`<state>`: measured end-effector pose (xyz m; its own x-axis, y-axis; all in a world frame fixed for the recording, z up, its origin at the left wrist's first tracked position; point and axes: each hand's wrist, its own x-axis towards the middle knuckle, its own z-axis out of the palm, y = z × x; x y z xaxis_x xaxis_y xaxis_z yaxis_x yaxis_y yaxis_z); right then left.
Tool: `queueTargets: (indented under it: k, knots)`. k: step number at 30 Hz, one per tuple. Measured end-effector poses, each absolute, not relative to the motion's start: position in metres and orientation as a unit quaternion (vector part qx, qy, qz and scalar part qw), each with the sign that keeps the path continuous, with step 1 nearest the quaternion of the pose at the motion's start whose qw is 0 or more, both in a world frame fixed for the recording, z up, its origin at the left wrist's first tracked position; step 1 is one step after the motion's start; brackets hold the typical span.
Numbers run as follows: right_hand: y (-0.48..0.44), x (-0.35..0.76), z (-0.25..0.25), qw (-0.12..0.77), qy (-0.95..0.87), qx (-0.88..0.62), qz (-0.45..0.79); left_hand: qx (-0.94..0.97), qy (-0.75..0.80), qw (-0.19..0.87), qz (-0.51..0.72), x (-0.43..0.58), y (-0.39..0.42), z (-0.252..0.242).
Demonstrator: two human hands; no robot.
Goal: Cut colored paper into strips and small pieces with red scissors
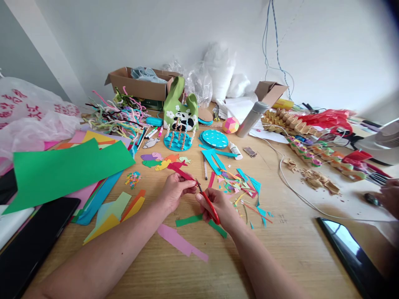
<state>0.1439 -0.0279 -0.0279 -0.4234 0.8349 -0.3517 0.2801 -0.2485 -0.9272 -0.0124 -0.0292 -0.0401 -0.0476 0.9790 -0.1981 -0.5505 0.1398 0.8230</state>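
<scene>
My left hand [176,192] pinches a strip of red paper [183,172] above the wooden table. My right hand [222,207] is closed round the handles of red scissors [209,202], whose blades reach the strip beside my left fingertips. Beyond the strip lie paper fish [157,160] in purple, pink, orange, yellow and red. A green paper strip [188,220] runs partly beneath my right hand, and a pink paper piece [182,241] lies nearer. Small colourful paper bits [133,179] form a pile left of my left hand.
Paper scraps [238,187] and a pen [205,167] lie right of the scissors. Large green paper [68,170] covers other sheets at left. A silver bottle [251,120] stands behind. Another person's hand [389,195] is at the right edge, above a phone [349,253].
</scene>
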Motion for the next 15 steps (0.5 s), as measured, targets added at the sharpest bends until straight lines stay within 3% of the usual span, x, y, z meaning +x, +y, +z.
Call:
queueTargets:
  k: [15]
  knots:
    - [-0.0269, 0.1451, -0.0313, 0.221, -0.580, -0.488, 0.614, 0.263, 0.402, 0.642, 0.597, -0.0127, -0.0296, -0.0407]
